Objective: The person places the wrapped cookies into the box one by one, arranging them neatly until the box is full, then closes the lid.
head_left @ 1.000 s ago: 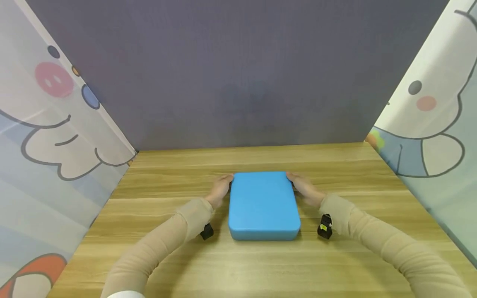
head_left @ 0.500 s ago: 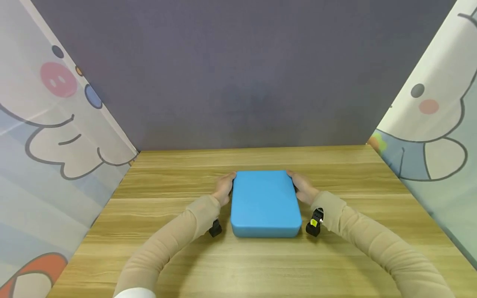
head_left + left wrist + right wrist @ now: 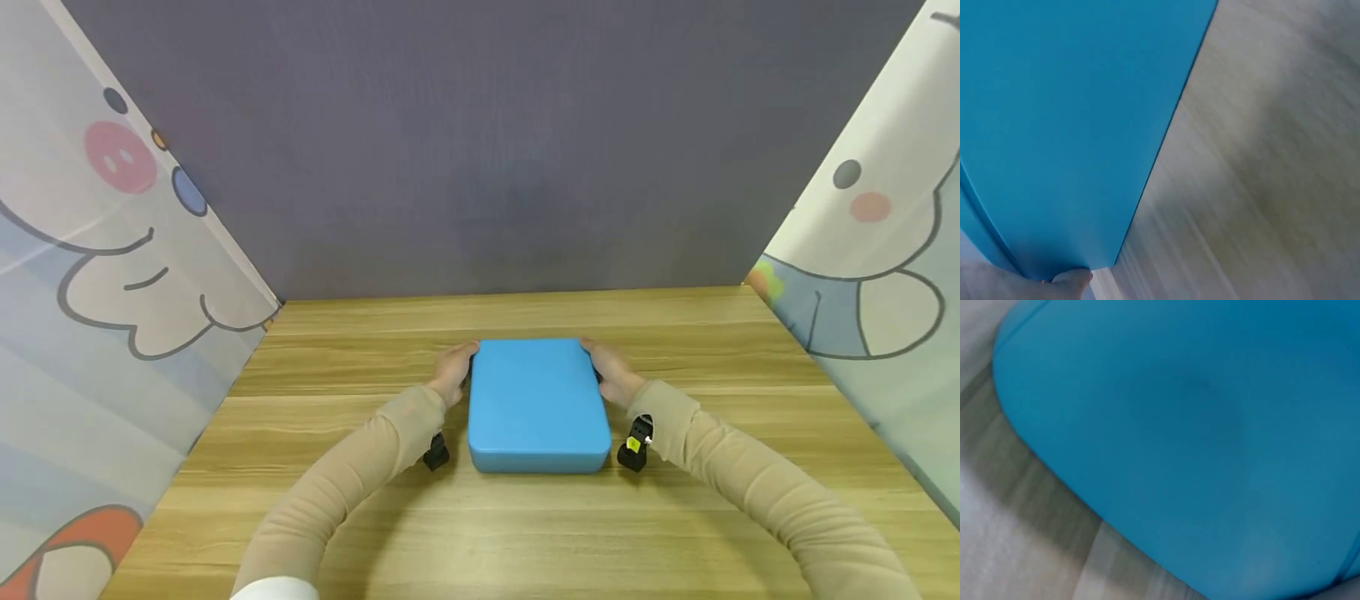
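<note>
A blue, round-cornered box (image 3: 540, 398) with a smooth flat top sits in the middle of the wooden table. My left hand (image 3: 452, 371) holds its left side near the far corner, and my right hand (image 3: 613, 372) holds the right side likewise. Most fingers are hidden beside or behind the box. In the left wrist view, the box's side (image 3: 1072, 125) fills the left half, and a fingertip (image 3: 1072, 278) presses its lower end. The right wrist view is mostly the blue box wall (image 3: 1179, 444); a sliver of hand shows at the bottom right corner.
The wooden table (image 3: 337, 367) extends around the box. A dark grey panel (image 3: 510, 150) stands along its back edge. Cartoon-printed curtains flank it, one left curtain (image 3: 45, 358) and one right curtain (image 3: 900, 317). A small black wrist camera (image 3: 635, 446) hangs under each sleeve.
Both wrists have drawn in closer to the box's sides, the right one most clearly. The box has shifted very slightly away from me. The head view has also shifted a little.
</note>
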Motion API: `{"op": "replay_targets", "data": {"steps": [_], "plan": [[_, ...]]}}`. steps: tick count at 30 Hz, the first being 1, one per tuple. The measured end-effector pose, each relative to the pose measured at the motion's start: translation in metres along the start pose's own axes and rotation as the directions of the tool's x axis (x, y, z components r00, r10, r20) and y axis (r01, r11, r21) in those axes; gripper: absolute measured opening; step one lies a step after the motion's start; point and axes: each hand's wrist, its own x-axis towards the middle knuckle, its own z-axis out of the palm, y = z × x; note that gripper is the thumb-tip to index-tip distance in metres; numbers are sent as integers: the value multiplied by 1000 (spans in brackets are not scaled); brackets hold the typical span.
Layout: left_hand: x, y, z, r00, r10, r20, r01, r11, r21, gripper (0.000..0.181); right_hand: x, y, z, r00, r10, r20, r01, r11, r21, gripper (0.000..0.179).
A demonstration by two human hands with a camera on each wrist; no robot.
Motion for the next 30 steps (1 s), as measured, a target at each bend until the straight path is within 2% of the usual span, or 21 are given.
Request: {"op": "replay_targets", "data": {"steps": [13, 19, 23, 27, 30], "plan": [[4, 3, 8, 1000, -7, -22, 8, 999, 40, 42, 3, 1, -7, 999, 3, 33, -3, 1000, 9, 62], [7, 1, 6, 1000, -13, 13, 12, 999, 32, 42, 4, 2, -8, 1000, 5, -3, -5, 1000, 7, 60], [8, -4, 5, 1000, 5, 28, -7, 999, 43, 42, 5, 4, -9, 1000, 12, 6, -12, 1000, 0, 59], [8, -7, 1, 995, 40, 86, -45, 997, 61, 44, 7, 5, -11, 1000, -3, 14, 4, 1000, -29, 58], [8, -7, -2, 991, 39, 127, -49, 996, 77, 44, 7, 5, -15, 1000, -16, 23, 18, 996, -84, 55]]}}
